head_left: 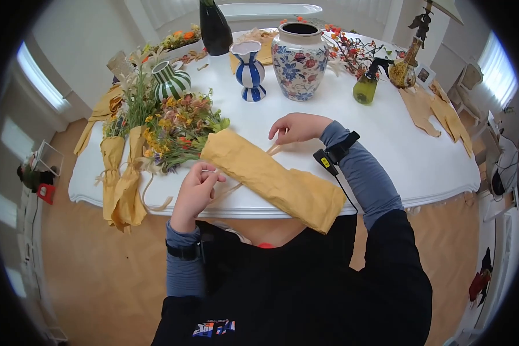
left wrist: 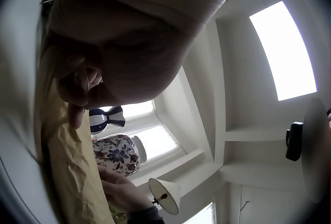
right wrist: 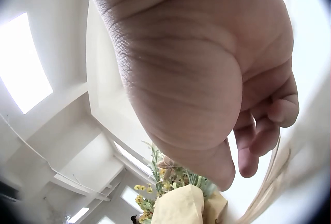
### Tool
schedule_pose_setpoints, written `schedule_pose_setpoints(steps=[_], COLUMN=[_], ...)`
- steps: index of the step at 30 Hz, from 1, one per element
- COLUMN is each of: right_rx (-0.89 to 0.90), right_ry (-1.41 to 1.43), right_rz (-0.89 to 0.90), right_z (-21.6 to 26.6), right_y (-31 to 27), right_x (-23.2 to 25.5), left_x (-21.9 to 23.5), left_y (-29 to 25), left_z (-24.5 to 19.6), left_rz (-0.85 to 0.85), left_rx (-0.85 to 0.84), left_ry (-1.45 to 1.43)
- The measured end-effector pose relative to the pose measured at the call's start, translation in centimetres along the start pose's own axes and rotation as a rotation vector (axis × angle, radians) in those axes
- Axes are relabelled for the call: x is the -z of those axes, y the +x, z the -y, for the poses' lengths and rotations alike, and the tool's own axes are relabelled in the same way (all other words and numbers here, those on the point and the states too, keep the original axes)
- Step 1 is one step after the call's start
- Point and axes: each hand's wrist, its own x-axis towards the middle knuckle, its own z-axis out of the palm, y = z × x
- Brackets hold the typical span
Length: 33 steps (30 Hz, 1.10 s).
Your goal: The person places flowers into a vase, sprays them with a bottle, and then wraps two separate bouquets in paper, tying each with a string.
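Note:
A bundle wrapped in crinkled yellow paper (head_left: pixel 271 179) lies slantwise along the table's front edge, its lower end overhanging. Pale ribbon (head_left: pixel 275 149) comes out from its far side, with another length at the near side. My left hand (head_left: pixel 196 190) hovers by the bundle's left side, thumb and fingers bent close together; I cannot tell whether they pinch anything. Beyond the bundle is my right hand (head_left: pixel 301 127), palm down, fingers loosely bent above the ribbon. In the right wrist view, thumb and fingers stand apart, with ribbon strands (right wrist: pixel 269 182) just below the fingertips.
Mixed flowers (head_left: pixel 179 127) lie left of the bundle, near two yellow-wrapped bunches (head_left: pixel 127 184). Behind stand a green-striped vase (head_left: pixel 172 82), a blue-striped vase (head_left: pixel 251 72), a floral vase (head_left: pixel 300 63) and a dark bottle (head_left: pixel 215 29). A green spray bottle (head_left: pixel 364 89) stands right.

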Motion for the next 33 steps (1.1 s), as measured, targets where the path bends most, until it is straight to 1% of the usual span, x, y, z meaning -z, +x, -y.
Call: schedule_pose_setpoints(steps=[2, 3, 7, 9, 12, 13, 15, 18, 19, 21, 22, 25, 27, 28, 30, 31, 32, 33], right_rx=[-0.087, -0.054, -0.067, -0.104, -0.113, -0.110, -0.071, -0.064, -0.062, 0.018, 0.020, 0.057, 0.059, 0.055, 0.106, 0.094, 0.092, 0.056], right_ry=[-0.008, -0.023, -0.094, -0.099, -0.128, -0.125, -0.159, -0.138, -0.135, -0.150, -0.142, -0.106, -0.096, -0.073, -0.116, -0.087, -0.081, -0.037], right_rz=[0.044, 0.018, -0.015, -0.007, -0.016, -0.017, -0.040, -0.035, -0.035, -0.053, -0.057, -0.102, -0.126, -0.137, -0.330, -0.335, -0.338, -0.346], right_z=[-0.1, -0.9, -1.6, -1.9, -2.1, -2.2, -2.3, -1.7, -2.1, -2.9, -3.3, -4.2, -5.1, -5.8, -6.7, -7.1, -7.2, -7.2], right_y=[0.1, 0.5, 1.2, 1.6, 1.8, 1.9, 2.0, 1.3, 1.4, 1.3, 1.2, 0.8, 0.9, 0.7, 0.3, 0.2, 0.0, -0.2], right_x=[-1.1, -1.8, -2.5, -2.4, -2.3, -2.3, -2.5, -2.4, -2.4, -2.4, -2.3, -2.1, -1.8, -2.1, -1.9, -1.7, -1.4, -1.2], left_x=[-0.1, -0.1, -0.2, -0.6, -0.7, -0.7, -0.8, -0.8, -0.7, -0.6, -0.7, -1.0, -1.0, -0.6, 0.9, 1.4, 1.8, 2.3], left_y=[-0.2, -0.4, -0.7, -1.4, -1.7, -1.7, -1.4, -1.1, -1.0, -0.9, -0.9, -1.6, -2.1, -2.2, -2.7, -2.9, -3.1, -3.3], left_z=[0.4, 0.6, 0.6, -0.7, -1.7, -1.5, -1.1, -0.9, -0.8, -0.7, -0.8, -1.5, -2.2, -2.0, -1.4, -1.1, -1.1, -1.0], left_rz=[0.000, -0.004, 0.005, -0.052, -0.081, -0.082, -0.080, -0.075, -0.076, -0.070, -0.068, -0.077, -0.115, -0.102, -0.104, -0.139, -0.136, -0.155], left_rx=[-0.010, -0.022, -0.031, -0.049, -0.047, -0.047, -0.128, -0.169, -0.166, -0.169, -0.167, -0.171, -0.075, -0.066, -0.065, -0.054, -0.052, -0.088], left_ry=[0.006, 0.000, -0.022, 0.038, 0.117, 0.120, 0.169, 0.209, 0.212, 0.212, 0.220, 0.260, 0.305, 0.326, 0.261, 0.265, 0.271, 0.254])
